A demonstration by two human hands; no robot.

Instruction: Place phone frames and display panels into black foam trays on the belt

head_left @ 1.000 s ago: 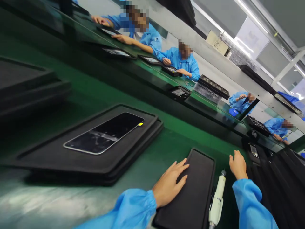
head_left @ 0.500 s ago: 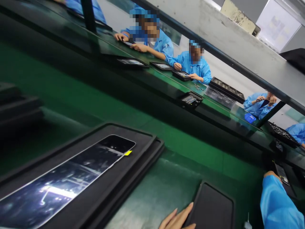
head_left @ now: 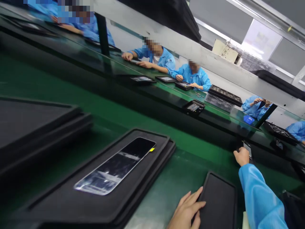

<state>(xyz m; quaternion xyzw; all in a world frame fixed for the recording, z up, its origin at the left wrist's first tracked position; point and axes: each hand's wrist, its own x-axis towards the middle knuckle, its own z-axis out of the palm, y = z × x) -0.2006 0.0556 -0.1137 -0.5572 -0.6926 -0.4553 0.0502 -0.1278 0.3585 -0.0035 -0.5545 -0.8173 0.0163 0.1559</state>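
Observation:
My left hand (head_left: 187, 210) lies with fingers stretched out against the left edge of a small black tray (head_left: 220, 198) at the lower right. My right hand (head_left: 242, 156), coming out of a blue sleeve, is reached forward and closed on a thin phone part with a screen-like face (head_left: 247, 148). Its fingertips are partly hidden. Left of my left hand, a phone screen (head_left: 119, 163) with a small yellow tab lies face up on a stack of black trays (head_left: 143, 194).
More stacked black trays (head_left: 35, 127) stand at the left. A raised ledge (head_left: 166, 109) crosses beyond the green bench, bearing a black tray with a phone part (head_left: 194, 107). Across it, several people in blue work beside trays and a parts box (head_left: 225, 95).
My right hand has moved left and forward with the phone part. The view has shifted, showing more of the left tray stack. My left hand stays at the small tray's edge.

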